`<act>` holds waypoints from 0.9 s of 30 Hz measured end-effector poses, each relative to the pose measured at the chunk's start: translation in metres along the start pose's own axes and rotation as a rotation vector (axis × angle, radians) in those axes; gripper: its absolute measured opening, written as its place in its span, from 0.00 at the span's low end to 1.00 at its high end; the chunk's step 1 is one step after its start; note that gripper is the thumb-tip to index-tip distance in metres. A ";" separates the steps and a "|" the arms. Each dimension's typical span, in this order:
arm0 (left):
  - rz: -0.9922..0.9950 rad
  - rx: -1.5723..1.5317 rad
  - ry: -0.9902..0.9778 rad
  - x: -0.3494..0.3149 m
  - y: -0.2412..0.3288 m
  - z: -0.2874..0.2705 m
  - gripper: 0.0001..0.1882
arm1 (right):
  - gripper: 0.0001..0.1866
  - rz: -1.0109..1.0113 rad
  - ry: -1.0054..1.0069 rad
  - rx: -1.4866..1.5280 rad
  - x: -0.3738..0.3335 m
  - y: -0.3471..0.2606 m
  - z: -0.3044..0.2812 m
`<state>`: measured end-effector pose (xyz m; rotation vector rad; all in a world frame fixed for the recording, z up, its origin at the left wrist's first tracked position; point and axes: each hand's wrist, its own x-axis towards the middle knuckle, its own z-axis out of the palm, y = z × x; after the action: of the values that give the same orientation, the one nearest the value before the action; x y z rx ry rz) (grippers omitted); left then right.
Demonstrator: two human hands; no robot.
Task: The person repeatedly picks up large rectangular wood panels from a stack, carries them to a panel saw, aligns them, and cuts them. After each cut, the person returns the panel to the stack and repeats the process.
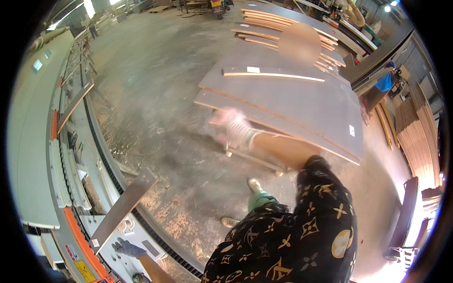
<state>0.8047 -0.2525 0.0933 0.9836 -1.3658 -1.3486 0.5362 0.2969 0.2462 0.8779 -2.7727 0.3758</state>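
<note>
My left hand (pixel 128 247), in a grey glove, is over the pale top of the machine (pixel 150 247) at the lower left. Its fingers are stretched apart beside the near end of a dark, narrow board (pixel 123 207), which lies slantwise across the machine's edge. I see nothing held in that hand. My right hand (pixel 236 127), in a whitish glove, is stretched out by the near left edge of a stack of large grey panels (pixel 283 101). Motion smears its fingers, so whether it touches the panel edge is unclear.
A thin wooden strip (pixel 273 76) lies on the panels, with more strips (pixel 264 21) behind. Another narrow board (pixel 75 107) rests farther along the machine's orange-trimmed side. Sawdust (pixel 174 224) covers part of the floor. Stacked brown sheets (pixel 415 132) stand at the right.
</note>
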 end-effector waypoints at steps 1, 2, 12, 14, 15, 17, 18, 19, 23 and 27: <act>0.161 0.272 0.010 -0.048 0.031 0.041 0.23 | 0.28 0.171 -0.007 -0.144 -0.013 0.056 -0.014; 0.266 0.279 -0.054 -0.037 0.007 0.033 0.21 | 0.28 0.304 -0.073 -0.204 -0.007 0.104 -0.023; 0.274 0.193 -0.799 -0.264 0.023 0.322 0.33 | 0.36 0.594 -0.283 -0.254 -0.015 0.400 -0.055; 0.333 0.297 -0.853 -0.300 0.032 0.375 0.35 | 0.34 0.366 -0.231 -0.210 -0.017 0.398 -0.059; 0.485 0.337 -0.900 -0.323 0.043 0.405 0.35 | 0.33 0.322 -0.052 -0.196 -0.022 0.417 -0.045; 0.615 0.364 -1.063 -0.376 0.091 0.462 0.36 | 0.33 0.597 -0.086 -0.143 0.001 0.469 -0.065; 0.596 0.335 -1.202 -0.404 0.118 0.496 0.36 | 0.33 0.700 -0.056 -0.328 0.003 0.515 -0.065; 0.834 0.414 -1.262 -0.420 0.125 0.524 0.36 | 0.34 0.724 -0.028 -0.454 0.005 0.561 -0.065; 1.268 0.549 -1.568 -0.470 0.146 0.604 0.38 | 0.39 0.883 0.034 -0.491 -0.002 0.681 -0.061; 1.265 0.507 -1.620 -0.503 0.122 0.630 0.36 | 0.35 0.840 -0.173 -0.275 0.012 0.678 -0.090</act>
<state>0.3180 0.3914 0.2058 -1.0950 -2.7602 -0.5303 0.1392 0.8536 0.2142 -0.3665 -3.1135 0.0232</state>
